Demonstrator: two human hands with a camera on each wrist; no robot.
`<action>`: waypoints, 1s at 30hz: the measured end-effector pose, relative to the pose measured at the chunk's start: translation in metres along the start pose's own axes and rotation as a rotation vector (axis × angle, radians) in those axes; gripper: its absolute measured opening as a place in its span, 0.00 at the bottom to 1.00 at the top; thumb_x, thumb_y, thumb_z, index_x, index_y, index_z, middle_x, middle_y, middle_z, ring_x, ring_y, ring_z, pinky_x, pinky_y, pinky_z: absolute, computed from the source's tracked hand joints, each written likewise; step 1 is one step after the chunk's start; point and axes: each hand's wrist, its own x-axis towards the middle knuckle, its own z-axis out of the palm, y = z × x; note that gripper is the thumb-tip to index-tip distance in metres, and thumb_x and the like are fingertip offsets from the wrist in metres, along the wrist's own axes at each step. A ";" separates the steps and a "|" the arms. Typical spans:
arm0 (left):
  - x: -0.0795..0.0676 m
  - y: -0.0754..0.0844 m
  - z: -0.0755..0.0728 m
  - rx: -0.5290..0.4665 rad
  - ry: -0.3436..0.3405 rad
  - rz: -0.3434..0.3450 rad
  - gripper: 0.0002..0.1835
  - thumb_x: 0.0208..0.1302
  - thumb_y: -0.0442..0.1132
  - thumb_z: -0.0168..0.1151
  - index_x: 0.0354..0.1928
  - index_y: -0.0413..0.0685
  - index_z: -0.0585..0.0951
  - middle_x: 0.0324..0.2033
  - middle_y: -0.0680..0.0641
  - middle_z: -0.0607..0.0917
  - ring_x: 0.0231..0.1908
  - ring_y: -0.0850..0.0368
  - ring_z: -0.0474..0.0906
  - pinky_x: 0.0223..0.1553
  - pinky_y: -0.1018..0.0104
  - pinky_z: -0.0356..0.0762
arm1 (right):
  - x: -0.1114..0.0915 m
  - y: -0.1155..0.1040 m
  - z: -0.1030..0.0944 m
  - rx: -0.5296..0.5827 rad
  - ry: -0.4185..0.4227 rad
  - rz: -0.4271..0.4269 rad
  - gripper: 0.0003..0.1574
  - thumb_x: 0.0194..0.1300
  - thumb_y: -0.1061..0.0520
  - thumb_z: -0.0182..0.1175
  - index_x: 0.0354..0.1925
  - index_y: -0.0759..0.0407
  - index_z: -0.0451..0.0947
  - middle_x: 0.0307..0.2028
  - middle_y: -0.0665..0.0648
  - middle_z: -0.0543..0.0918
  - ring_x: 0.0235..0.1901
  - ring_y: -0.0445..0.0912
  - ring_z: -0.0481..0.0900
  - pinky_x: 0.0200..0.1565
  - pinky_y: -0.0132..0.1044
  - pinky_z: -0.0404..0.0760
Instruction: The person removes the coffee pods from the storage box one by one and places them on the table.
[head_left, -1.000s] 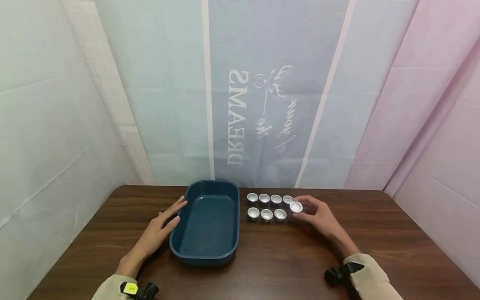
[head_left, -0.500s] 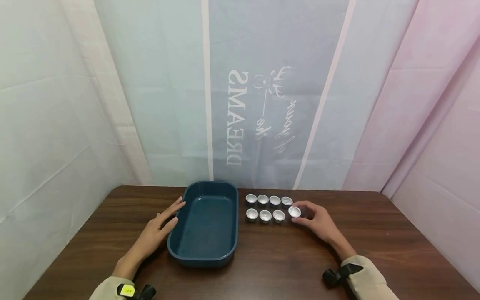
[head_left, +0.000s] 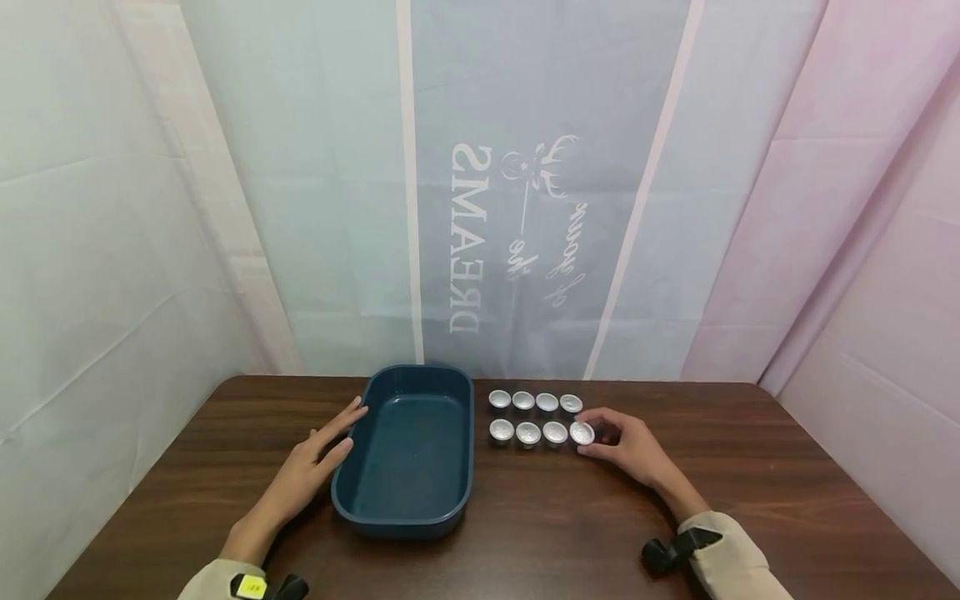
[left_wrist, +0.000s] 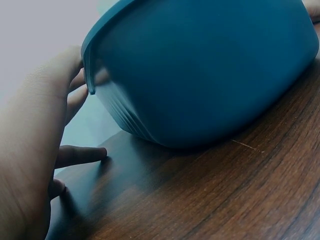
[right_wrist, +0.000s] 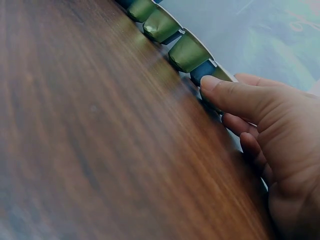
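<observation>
My right hand pinches a coffee capsule between thumb and fingers, at the right end of the nearer row. Its silver lid faces up. In the right wrist view, the thumb hides most of this capsule, and neighbouring capsules show green sides with a blue one behind. Several more silver-topped capsules stand to its left and in a farther row. My left hand lies at the left side of a deep blue plastic basin, fingers extended, some of them touching its rim.
The dark wooden table carries the basin left of the capsules. A printed cloth hangs right behind the table's far edge, and pale cloths hang at both sides.
My right hand has brought the capsule nearer and slightly left, down to the end of the nearer row. The left hand stays at the basin. The whole head view shifts slightly.
</observation>
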 end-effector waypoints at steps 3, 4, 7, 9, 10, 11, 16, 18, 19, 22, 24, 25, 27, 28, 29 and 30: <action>0.000 -0.001 0.000 -0.002 -0.001 0.004 0.25 0.74 0.37 0.49 0.71 0.55 0.64 0.72 0.48 0.58 0.67 0.35 0.56 0.54 0.21 0.39 | -0.001 -0.001 0.001 -0.001 -0.002 -0.009 0.26 0.48 0.46 0.75 0.47 0.43 0.81 0.34 0.46 0.82 0.27 0.41 0.76 0.29 0.33 0.76; 0.000 -0.002 0.000 -0.001 -0.003 0.004 0.25 0.74 0.37 0.48 0.71 0.55 0.64 0.72 0.48 0.58 0.67 0.35 0.56 0.54 0.21 0.39 | -0.002 -0.002 0.001 -0.002 -0.004 -0.009 0.26 0.48 0.46 0.75 0.47 0.43 0.81 0.34 0.46 0.82 0.27 0.41 0.76 0.29 0.33 0.76; 0.000 -0.003 0.001 -0.004 -0.009 0.002 0.25 0.74 0.37 0.48 0.71 0.56 0.64 0.72 0.46 0.57 0.67 0.34 0.55 0.54 0.20 0.38 | -0.003 -0.002 0.001 -0.007 -0.011 -0.005 0.26 0.48 0.46 0.75 0.47 0.42 0.81 0.35 0.45 0.81 0.27 0.41 0.76 0.30 0.33 0.75; 0.000 -0.004 0.002 -0.005 -0.012 -0.001 0.26 0.74 0.38 0.48 0.72 0.57 0.63 0.72 0.47 0.57 0.67 0.34 0.55 0.54 0.21 0.38 | -0.003 -0.002 0.000 -0.009 -0.013 -0.002 0.26 0.48 0.46 0.75 0.47 0.42 0.80 0.35 0.45 0.81 0.27 0.41 0.76 0.30 0.33 0.75; 0.000 -0.004 0.002 -0.007 -0.013 -0.003 0.26 0.74 0.38 0.48 0.72 0.57 0.63 0.72 0.47 0.57 0.67 0.35 0.55 0.54 0.21 0.38 | -0.004 -0.002 0.000 -0.009 -0.012 0.000 0.26 0.48 0.46 0.76 0.47 0.42 0.80 0.35 0.45 0.81 0.27 0.41 0.76 0.30 0.33 0.75; 0.001 -0.004 0.002 -0.008 -0.013 -0.003 0.26 0.74 0.38 0.48 0.72 0.57 0.63 0.72 0.48 0.57 0.67 0.35 0.55 0.54 0.21 0.38 | -0.004 -0.002 0.000 -0.008 -0.011 0.000 0.26 0.48 0.46 0.76 0.47 0.41 0.80 0.35 0.45 0.81 0.27 0.42 0.76 0.30 0.33 0.75; -0.001 -0.006 0.004 -0.013 -0.001 -0.007 0.26 0.73 0.37 0.49 0.71 0.57 0.64 0.72 0.49 0.58 0.67 0.37 0.56 0.55 0.21 0.38 | -0.007 0.000 0.000 -0.031 -0.015 0.003 0.28 0.48 0.47 0.75 0.49 0.42 0.79 0.37 0.46 0.81 0.29 0.43 0.75 0.31 0.33 0.75; -0.002 -0.007 0.004 -0.017 0.001 -0.011 0.26 0.73 0.37 0.49 0.71 0.57 0.64 0.72 0.49 0.58 0.67 0.39 0.56 0.55 0.21 0.38 | -0.009 -0.003 0.001 -0.043 -0.018 -0.005 0.29 0.49 0.48 0.75 0.51 0.44 0.79 0.38 0.47 0.81 0.30 0.44 0.76 0.32 0.34 0.75; -0.003 -0.006 0.004 -0.019 0.002 -0.012 0.26 0.73 0.36 0.49 0.71 0.57 0.64 0.72 0.49 0.58 0.68 0.40 0.56 0.55 0.21 0.38 | -0.010 -0.005 0.001 -0.042 -0.018 -0.012 0.30 0.50 0.50 0.75 0.52 0.46 0.79 0.39 0.48 0.81 0.31 0.46 0.76 0.33 0.35 0.76; -0.004 -0.006 0.003 -0.025 0.006 -0.020 0.26 0.73 0.37 0.49 0.72 0.58 0.64 0.72 0.49 0.58 0.68 0.42 0.55 0.55 0.22 0.38 | -0.012 -0.020 -0.002 -0.014 -0.008 -0.055 0.29 0.52 0.55 0.74 0.53 0.55 0.78 0.41 0.53 0.82 0.33 0.51 0.78 0.34 0.39 0.77; -0.004 -0.007 0.002 -0.027 0.008 -0.025 0.27 0.74 0.38 0.49 0.72 0.58 0.62 0.72 0.50 0.58 0.68 0.42 0.55 0.56 0.22 0.38 | -0.012 -0.030 -0.004 0.021 0.000 -0.093 0.27 0.54 0.59 0.72 0.53 0.60 0.78 0.41 0.57 0.82 0.34 0.54 0.78 0.35 0.40 0.78; -0.004 -0.007 0.001 -0.025 0.011 -0.026 0.27 0.74 0.38 0.49 0.73 0.58 0.61 0.72 0.49 0.58 0.68 0.42 0.55 0.56 0.23 0.39 | -0.012 -0.034 -0.005 0.040 0.002 -0.116 0.26 0.56 0.61 0.70 0.53 0.63 0.77 0.41 0.59 0.82 0.35 0.55 0.78 0.35 0.41 0.78; -0.004 -0.008 -0.002 -0.020 0.019 -0.028 0.28 0.74 0.38 0.48 0.74 0.59 0.58 0.71 0.48 0.59 0.68 0.39 0.55 0.57 0.25 0.44 | -0.011 -0.039 -0.007 0.075 0.009 -0.154 0.24 0.59 0.64 0.66 0.54 0.66 0.75 0.42 0.63 0.81 0.38 0.56 0.78 0.36 0.39 0.78; -0.005 -0.008 -0.003 -0.011 0.026 -0.029 0.29 0.74 0.37 0.47 0.74 0.59 0.57 0.71 0.47 0.59 0.67 0.38 0.56 0.57 0.26 0.48 | -0.011 -0.040 -0.007 0.093 0.011 -0.170 0.23 0.60 0.66 0.64 0.55 0.68 0.74 0.44 0.65 0.80 0.39 0.57 0.78 0.38 0.39 0.79; -0.005 -0.009 -0.004 -0.004 0.034 -0.026 0.29 0.74 0.37 0.47 0.74 0.59 0.57 0.71 0.46 0.59 0.66 0.37 0.58 0.56 0.27 0.52 | -0.011 -0.039 -0.008 0.106 0.017 -0.184 0.23 0.62 0.67 0.62 0.56 0.69 0.73 0.45 0.66 0.79 0.41 0.59 0.77 0.39 0.38 0.79; -0.006 -0.009 -0.005 0.000 0.043 -0.024 0.29 0.75 0.36 0.46 0.74 0.59 0.56 0.70 0.45 0.60 0.65 0.37 0.60 0.56 0.29 0.56 | -0.012 -0.039 -0.009 0.117 0.025 -0.192 0.23 0.63 0.68 0.60 0.57 0.70 0.72 0.47 0.67 0.78 0.42 0.60 0.77 0.40 0.38 0.79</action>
